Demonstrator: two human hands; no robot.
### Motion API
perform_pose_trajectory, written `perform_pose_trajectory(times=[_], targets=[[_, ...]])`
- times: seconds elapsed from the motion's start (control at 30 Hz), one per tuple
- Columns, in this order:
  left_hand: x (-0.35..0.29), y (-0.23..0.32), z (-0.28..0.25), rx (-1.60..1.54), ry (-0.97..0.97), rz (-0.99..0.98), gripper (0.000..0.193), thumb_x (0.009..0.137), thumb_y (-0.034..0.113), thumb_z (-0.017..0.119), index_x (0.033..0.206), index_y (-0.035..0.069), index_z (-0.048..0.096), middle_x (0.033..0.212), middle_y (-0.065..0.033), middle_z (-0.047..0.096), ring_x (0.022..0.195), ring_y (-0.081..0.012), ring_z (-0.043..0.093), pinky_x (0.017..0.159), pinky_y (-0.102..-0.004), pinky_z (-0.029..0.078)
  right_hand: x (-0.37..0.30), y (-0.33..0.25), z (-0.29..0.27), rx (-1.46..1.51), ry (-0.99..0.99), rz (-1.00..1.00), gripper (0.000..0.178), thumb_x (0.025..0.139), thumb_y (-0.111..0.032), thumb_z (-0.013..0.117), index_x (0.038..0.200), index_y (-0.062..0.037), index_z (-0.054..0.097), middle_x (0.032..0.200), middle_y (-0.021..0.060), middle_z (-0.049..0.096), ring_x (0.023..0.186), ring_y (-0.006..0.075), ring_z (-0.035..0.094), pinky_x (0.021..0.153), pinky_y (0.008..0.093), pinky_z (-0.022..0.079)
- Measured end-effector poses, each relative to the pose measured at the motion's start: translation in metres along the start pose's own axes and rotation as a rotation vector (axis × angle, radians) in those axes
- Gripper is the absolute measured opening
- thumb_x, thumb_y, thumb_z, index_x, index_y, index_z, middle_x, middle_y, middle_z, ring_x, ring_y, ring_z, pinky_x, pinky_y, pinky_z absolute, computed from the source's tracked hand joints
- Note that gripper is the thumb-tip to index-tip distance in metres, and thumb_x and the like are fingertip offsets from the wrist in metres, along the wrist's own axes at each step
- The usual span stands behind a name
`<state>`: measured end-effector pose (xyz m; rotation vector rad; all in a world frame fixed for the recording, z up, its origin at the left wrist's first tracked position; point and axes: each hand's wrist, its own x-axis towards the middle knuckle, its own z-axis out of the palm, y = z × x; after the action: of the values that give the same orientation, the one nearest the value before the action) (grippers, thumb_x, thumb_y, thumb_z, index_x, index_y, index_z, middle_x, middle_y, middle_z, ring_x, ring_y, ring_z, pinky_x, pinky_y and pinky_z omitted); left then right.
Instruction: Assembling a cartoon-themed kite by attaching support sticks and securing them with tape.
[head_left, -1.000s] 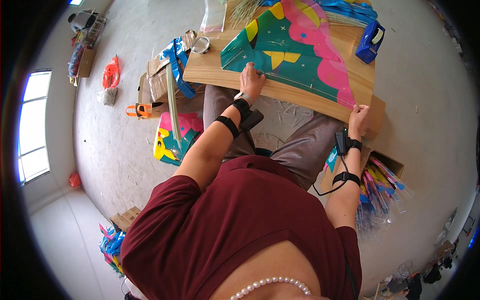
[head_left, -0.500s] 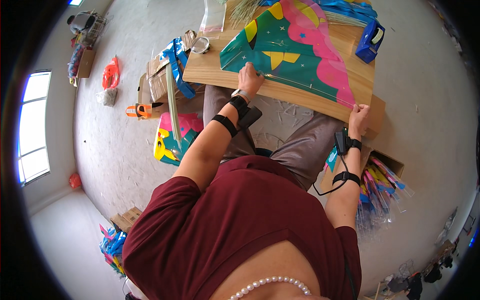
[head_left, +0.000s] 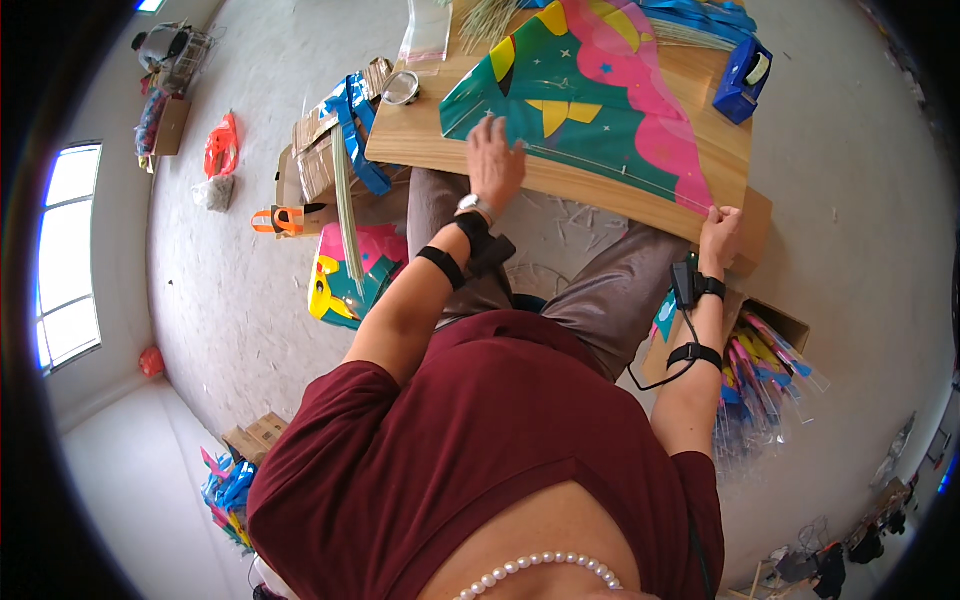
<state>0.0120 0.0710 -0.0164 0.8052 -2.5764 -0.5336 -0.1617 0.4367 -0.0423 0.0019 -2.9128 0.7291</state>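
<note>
A kite sheet (head_left: pixel 580 85), green with pink scallops, yellow shapes and small white stars, lies spread on the wooden table. Along its near edge runs a thin pale rod (head_left: pixel 600 168). At the kite's pointed right corner my right hand (head_left: pixel 718 232) is closed, pinching the tip by the table edge. My left hand (head_left: pixel 494 165) is open, fingers apart, over the table's front edge at the left part of the kite's near side. Nothing shows in it.
A blue tape dispenser (head_left: pixel 743 82) stands at the table's right. A round clear-and-metal dish (head_left: pixel 401 90) and clear plastic sleeves (head_left: pixel 427 32) lie left. Bundled thin sticks (head_left: pixel 488 22) are at the back. Beside my right forearm, a carton holds packed kites (head_left: pixel 755 365).
My left hand has released its pinch on the kite's near edge; its fingers have spread and it has shifted slightly left. My right hand stays at the corner.
</note>
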Motion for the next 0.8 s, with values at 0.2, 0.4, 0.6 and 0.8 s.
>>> perform_pose_trajectory(times=[0.2, 0.4, 0.6, 0.8], targets=[[-0.040, 0.049, 0.004, -0.002, -0.303, 0.404, 0.072, 0.098, 0.047, 0.056, 0.157, 0.013, 0.033, 0.167, -0.0131, 0.022, 0.155, -0.0375, 0.012, 0.124, -0.0533, 0.011, -0.001, -0.005, -0.004, -0.001, -0.027, 0.035, 0.025, 0.094, -0.026, 0.070, 0.102, -0.0060, 0.058, 0.096, 0.0151, 0.069, 0.092, 0.0370, 0.068, 0.078, 0.0487, 0.052], [-0.051, 0.035, 0.010, 0.132, -0.361, 0.388, 0.078, 0.097, 0.063, 0.049, 0.160, 0.023, 0.028, 0.169, -0.0091, 0.016, 0.156, -0.0384, 0.006, 0.122, -0.0607, 0.007, -0.001, -0.001, 0.000, 0.000, -0.009, 0.015, 0.026, 0.095, -0.028, 0.069, 0.103, -0.0061, 0.059, 0.095, 0.0136, 0.070, 0.090, 0.0355, 0.069, 0.078, 0.0479, 0.052], [-0.049, 0.010, 0.004, 0.190, -0.297, 0.289, 0.082, 0.096, 0.064, 0.050, 0.160, 0.018, 0.027, 0.167, -0.0224, 0.015, 0.155, -0.0404, 0.008, 0.121, -0.0613, 0.008, -0.002, -0.001, -0.003, 0.012, -0.017, 0.026, 0.025, 0.095, -0.028, 0.069, 0.103, -0.0064, 0.059, 0.096, 0.0140, 0.070, 0.090, 0.0358, 0.068, 0.077, 0.0480, 0.052], [-0.041, 0.032, 0.008, 0.130, -0.229, 0.253, 0.091, 0.096, 0.063, 0.051, 0.159, 0.004, 0.024, 0.166, -0.0236, 0.015, 0.156, -0.0376, 0.006, 0.123, -0.0564, 0.006, -0.002, -0.003, -0.005, 0.009, -0.011, 0.018, 0.023, 0.094, -0.025, 0.070, 0.101, -0.0061, 0.060, 0.095, 0.0147, 0.069, 0.090, 0.0364, 0.068, 0.077, 0.0478, 0.052]])
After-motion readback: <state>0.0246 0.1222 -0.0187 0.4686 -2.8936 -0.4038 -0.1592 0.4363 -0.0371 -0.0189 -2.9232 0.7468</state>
